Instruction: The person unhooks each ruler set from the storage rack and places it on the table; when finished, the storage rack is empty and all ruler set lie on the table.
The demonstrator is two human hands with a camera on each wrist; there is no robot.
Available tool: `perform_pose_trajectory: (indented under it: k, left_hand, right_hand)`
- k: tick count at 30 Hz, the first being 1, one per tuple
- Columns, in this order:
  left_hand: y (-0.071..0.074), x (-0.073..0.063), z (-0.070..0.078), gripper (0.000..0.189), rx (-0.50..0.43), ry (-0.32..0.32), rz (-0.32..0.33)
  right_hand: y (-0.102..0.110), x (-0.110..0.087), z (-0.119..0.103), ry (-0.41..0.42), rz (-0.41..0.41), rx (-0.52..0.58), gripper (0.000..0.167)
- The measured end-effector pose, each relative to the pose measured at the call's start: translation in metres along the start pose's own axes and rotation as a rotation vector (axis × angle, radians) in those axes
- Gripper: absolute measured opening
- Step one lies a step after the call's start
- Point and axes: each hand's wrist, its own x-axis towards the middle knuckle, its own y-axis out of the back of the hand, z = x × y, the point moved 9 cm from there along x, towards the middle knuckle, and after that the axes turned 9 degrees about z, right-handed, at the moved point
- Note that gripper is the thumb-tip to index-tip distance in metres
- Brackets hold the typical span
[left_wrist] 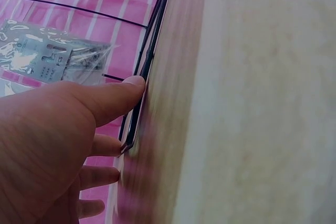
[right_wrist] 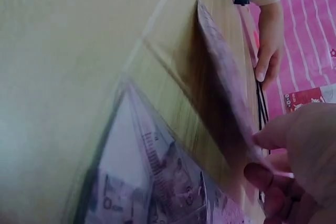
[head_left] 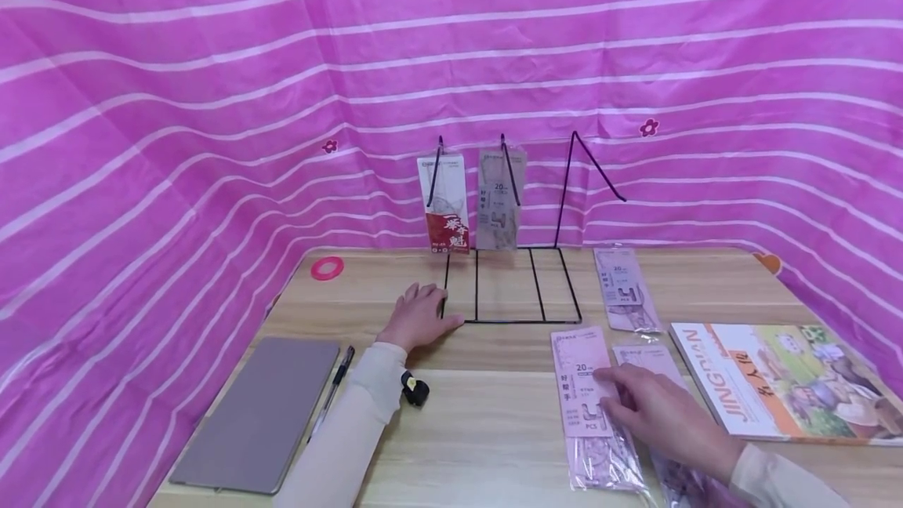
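A black wire display rack [head_left: 508, 322] stands at the back of the table, its base flat on the wood. My left hand [head_left: 418, 317] holds the front left corner of that base, thumb along the front bar [left_wrist: 137, 103] and index finger at the corner. A red and white packet [head_left: 451, 230] and a greyish packet [head_left: 487, 235] hang from two hooks. My right hand [head_left: 666, 411] pinches a pink carded packet [head_left: 580, 392] by its right edge; in the right wrist view the packet [right_wrist: 223, 66] is tilted up off the table. Beneath that hand lies another pink packet [head_left: 652, 359].
One more pink packet [head_left: 624, 292] lies right of the rack, whose right hook [head_left: 600, 167] bears nothing. A picture book [head_left: 797, 382] is at the right. A grey notebook [head_left: 261, 414], a pen [head_left: 331, 390] and a pink ring [head_left: 328, 268] are at the left.
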Motion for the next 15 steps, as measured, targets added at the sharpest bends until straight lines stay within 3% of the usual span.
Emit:
perform_pose_trajectory:
  k: [4,8,12,15]
  left_hand:
    - [0.000,0.001,-0.001,0.075,-0.003,-0.003,0.004]
    - [0.001,0.002,-0.001,0.075,-0.001,-0.008,0.008]
    - [0.002,0.001,0.001,0.073,-0.014,-0.008,0.004]
    - [0.002,0.000,0.001,0.073,-0.026,-0.002,0.002]
  right_hand:
    - [0.001,0.003,-0.001,0.041,0.016,-0.111,0.041]
    - [0.004,0.008,-0.001,0.044,0.048,-0.148,0.036]
    - [0.016,0.018,-0.006,0.063,0.143,-0.091,0.027]
    - [0.025,0.032,-0.010,0.112,0.215,0.006,0.032]
